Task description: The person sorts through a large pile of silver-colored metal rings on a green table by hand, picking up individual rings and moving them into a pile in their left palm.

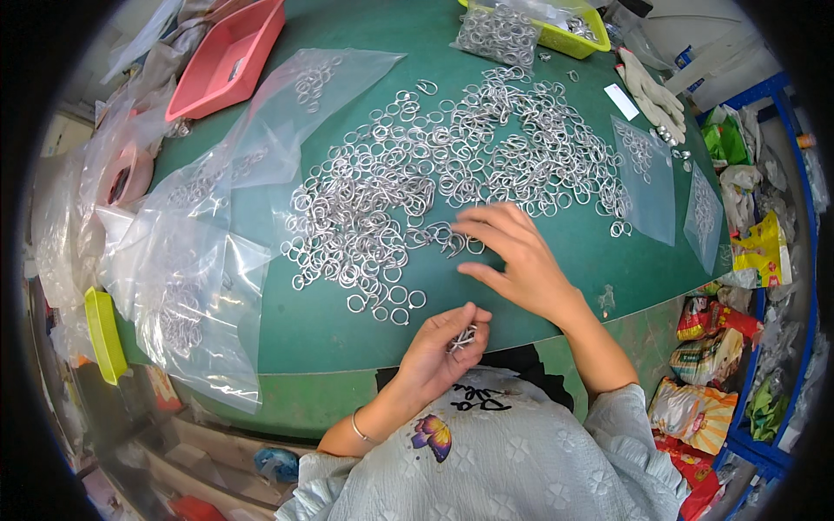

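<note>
A wide heap of silver metal rings [356,208] is spread over the green table [339,343]. My left hand [445,347] is near the table's front edge, its fingers curled round a small bunch of metal rings [462,339]. Over the near side of the heap reaches my right hand [519,260], palm down, fingers apart and thumb stretched out. A few rings lie just beside its fingertips, and I see nothing held in it.
Clear plastic bags with rings [208,286] cover the table's left side; smaller bags [643,174] lie right. A pink tray [230,65] stands far left, a yellow-green basket [578,35] at the back. White gloves [651,95] rest far right, near a blue shelf [804,217] of packages.
</note>
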A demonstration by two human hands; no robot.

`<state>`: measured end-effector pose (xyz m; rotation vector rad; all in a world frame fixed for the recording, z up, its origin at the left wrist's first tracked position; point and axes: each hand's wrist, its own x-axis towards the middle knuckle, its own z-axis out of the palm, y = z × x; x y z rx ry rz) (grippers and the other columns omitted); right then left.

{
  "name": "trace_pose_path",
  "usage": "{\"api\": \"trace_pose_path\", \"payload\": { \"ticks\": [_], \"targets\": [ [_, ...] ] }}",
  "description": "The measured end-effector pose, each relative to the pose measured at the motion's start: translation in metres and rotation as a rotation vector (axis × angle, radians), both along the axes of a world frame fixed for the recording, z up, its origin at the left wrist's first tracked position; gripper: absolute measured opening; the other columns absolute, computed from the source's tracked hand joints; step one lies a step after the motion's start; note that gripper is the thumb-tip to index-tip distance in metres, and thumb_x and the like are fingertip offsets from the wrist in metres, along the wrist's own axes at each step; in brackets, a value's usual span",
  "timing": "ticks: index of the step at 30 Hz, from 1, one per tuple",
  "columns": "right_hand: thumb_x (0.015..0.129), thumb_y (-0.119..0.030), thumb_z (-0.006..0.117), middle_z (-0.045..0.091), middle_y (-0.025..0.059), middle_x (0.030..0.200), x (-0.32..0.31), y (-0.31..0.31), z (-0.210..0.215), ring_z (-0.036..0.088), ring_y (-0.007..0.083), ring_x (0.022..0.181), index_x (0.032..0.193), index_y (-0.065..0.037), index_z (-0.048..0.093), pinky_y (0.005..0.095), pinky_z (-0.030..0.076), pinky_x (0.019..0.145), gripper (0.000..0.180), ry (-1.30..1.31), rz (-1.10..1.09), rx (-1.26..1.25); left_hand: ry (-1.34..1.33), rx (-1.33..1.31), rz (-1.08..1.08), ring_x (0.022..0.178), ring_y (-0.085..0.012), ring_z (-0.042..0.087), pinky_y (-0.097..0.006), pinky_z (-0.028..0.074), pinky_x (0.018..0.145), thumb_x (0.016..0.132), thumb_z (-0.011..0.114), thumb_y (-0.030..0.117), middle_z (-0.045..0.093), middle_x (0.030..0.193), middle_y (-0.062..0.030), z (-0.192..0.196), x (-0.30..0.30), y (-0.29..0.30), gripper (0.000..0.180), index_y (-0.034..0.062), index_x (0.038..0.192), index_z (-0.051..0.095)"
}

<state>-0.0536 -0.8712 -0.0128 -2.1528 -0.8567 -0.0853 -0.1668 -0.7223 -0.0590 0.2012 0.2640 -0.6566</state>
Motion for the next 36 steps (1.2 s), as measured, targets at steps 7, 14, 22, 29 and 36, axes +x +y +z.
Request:
{"api": "trace_pose_path", "payload": {
  "ticks": [7, 14, 22, 29, 36],
  "targets": [
    [0.071, -0.008, 0.070, 0.058, 0.0061, 0.096, 0.008, -0.010, -0.013, 0.051, 0.0250, 0.092, 0.091, -0.003, 0.062, 0.0390, 0.037, 0.082, 0.022, -0.195, -0.133, -0.200, 0.108, 0.397, -0.047, 0.066, -0.0080, 0.050, -0.017, 0.038, 0.049, 0.092, 0.056, 0.009, 0.059, 0.089, -0.0051, 0.040, 0.007, -0.005, 0.026, -0.0002, 0.117, 0.058],
    [0.069, -0.014, 0.073, 0.054, 0.0065, 0.097, 0.003, 0.004, -0.006, 0.049, 0.0247, 0.095, 0.092, -0.005, 0.061, 0.0389, 0.035, 0.084, 0.028, -0.208, -0.067, -0.209, -0.007, 0.217, -0.047, 0.058, -0.0057, 0.040, -0.016, 0.031, 0.046, 0.093, 0.053, 0.007, 0.058, 0.089, -0.0053, 0.025, 0.003, 0.000, 0.026, 0.0004, 0.118, 0.058],
    [0.074, -0.010, 0.070, 0.056, 0.0066, 0.084, -0.004, 0.006, -0.006, 0.050, 0.0241, 0.083, 0.082, -0.004, 0.060, 0.0363, 0.036, 0.077, 0.014, -0.023, -0.068, -0.165, 0.062, 0.276, 0.007, 0.054, -0.0057, 0.037, -0.017, 0.029, 0.042, 0.097, 0.050, 0.019, 0.058, 0.090, -0.0088, 0.032, 0.005, 0.010, 0.037, 0.0026, 0.129, 0.048],
    [0.076, -0.010, 0.069, 0.058, 0.0073, 0.087, -0.006, -0.003, -0.006, 0.053, 0.0249, 0.083, 0.090, -0.004, 0.060, 0.0355, 0.038, 0.076, 0.019, 0.034, -0.163, -0.098, 0.060, 0.331, 0.047, 0.051, -0.0067, 0.037, -0.018, 0.028, 0.041, 0.098, 0.046, 0.024, 0.059, 0.091, -0.0122, 0.035, 0.009, 0.012, 0.038, 0.0014, 0.129, 0.046],
    [0.074, -0.013, 0.070, 0.056, 0.0091, 0.090, -0.009, 0.026, -0.018, 0.051, 0.0270, 0.082, 0.091, -0.003, 0.061, 0.0375, 0.040, 0.073, 0.021, -0.121, -0.061, -0.175, 0.017, 0.290, 0.012, 0.042, -0.0072, 0.037, -0.021, 0.026, 0.037, 0.099, 0.044, 0.021, 0.058, 0.074, -0.0091, 0.031, 0.002, 0.015, 0.028, -0.0007, 0.114, 0.054]
  ]
}}
